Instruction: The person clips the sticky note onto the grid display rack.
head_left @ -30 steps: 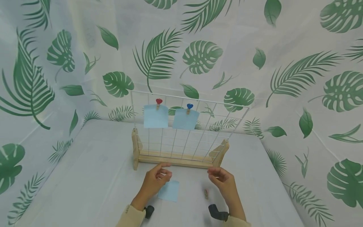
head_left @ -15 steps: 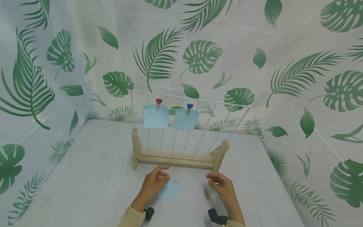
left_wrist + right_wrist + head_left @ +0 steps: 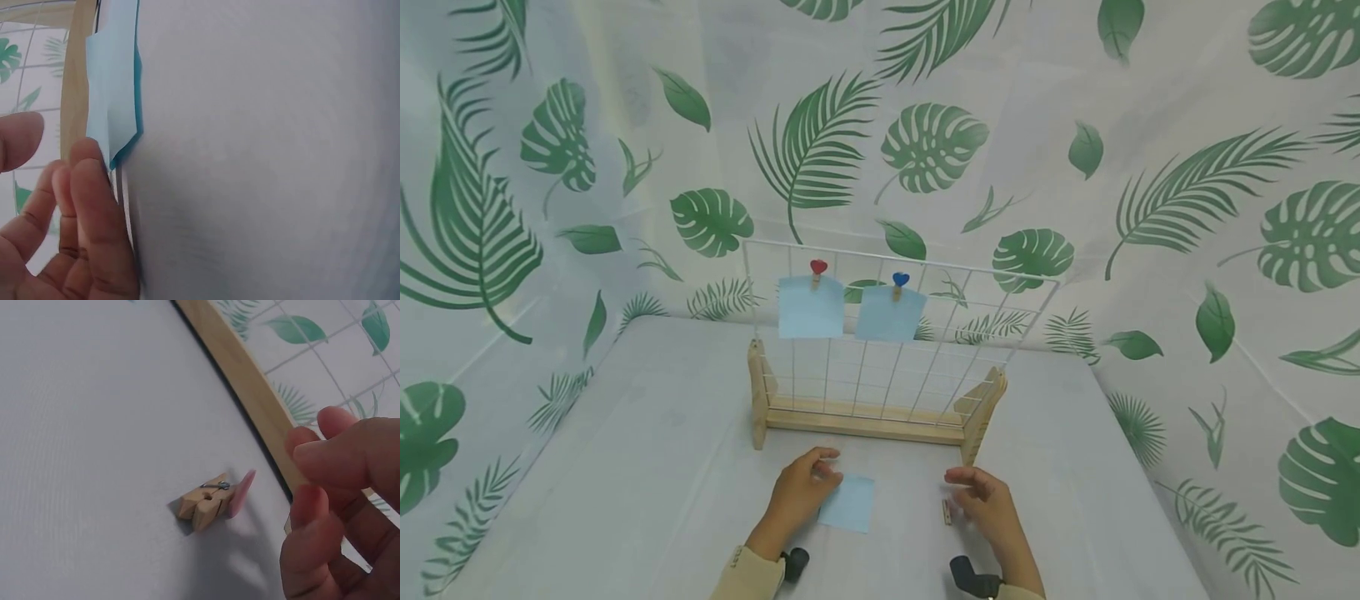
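A light blue paper square (image 3: 850, 503) lies on the table in front of the rack. My left hand (image 3: 800, 493) is at its upper left corner, fingers loosely bent and thumb apart. In the left wrist view, a fingertip overlaps the lower end of the blue paper (image 3: 115, 87), whose edge lifts a little. Right of the paper lies a small wooden clothespin (image 3: 947, 512) with a pink piece on its end, clearer in the right wrist view. Close beside the clothespin (image 3: 209, 503) hovers my right hand (image 3: 991, 505), with bent fingers and nothing between them.
A white wire grid rack (image 3: 880, 367) on a wooden base (image 3: 865, 423) stands behind the hands. Two blue paper squares hang on it, one under a red heart clothespin (image 3: 817, 271), the other under a blue heart clothespin (image 3: 900, 283). Leaf-patterned sheeting (image 3: 1030, 167) surrounds the white table (image 3: 647, 433).
Both hands have come down slightly toward the near side, the left to the paper's corner, the right beside the pink-ended clothespin. The rack and its papers stay as they were.
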Motion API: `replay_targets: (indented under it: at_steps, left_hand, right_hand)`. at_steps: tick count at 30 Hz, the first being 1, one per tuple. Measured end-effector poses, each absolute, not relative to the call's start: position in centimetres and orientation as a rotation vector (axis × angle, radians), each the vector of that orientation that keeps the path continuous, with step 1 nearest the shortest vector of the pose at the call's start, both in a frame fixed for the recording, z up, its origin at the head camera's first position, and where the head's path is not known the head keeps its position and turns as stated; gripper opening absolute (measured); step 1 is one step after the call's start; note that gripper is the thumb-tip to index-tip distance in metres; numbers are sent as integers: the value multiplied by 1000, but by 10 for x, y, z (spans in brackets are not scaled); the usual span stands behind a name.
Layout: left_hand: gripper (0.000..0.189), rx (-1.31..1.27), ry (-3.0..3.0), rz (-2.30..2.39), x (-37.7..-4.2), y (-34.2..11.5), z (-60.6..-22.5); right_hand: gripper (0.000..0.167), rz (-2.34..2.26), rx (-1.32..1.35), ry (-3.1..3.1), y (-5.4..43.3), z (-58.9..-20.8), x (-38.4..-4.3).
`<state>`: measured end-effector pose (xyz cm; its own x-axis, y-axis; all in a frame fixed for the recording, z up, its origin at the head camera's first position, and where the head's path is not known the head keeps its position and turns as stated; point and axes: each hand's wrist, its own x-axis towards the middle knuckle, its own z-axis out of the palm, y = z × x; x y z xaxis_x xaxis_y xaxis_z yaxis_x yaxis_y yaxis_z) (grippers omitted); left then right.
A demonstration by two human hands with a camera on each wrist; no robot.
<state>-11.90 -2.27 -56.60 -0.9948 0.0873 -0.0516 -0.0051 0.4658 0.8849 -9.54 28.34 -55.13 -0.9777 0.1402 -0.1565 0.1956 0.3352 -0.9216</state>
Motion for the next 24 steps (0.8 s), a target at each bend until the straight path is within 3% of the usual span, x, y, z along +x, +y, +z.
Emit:
replay_targets:
  at_steps: [15,24]
  left_hand:
    - [36,65,2711,1391,-118,-24,-569]
    - [27,67,2714,1375,-118,-24,-570]
  right_hand:
    - [25,-1527,247,2682,277,-559,-92]
    - [33,-1417,284,2769,272,-566,-92]
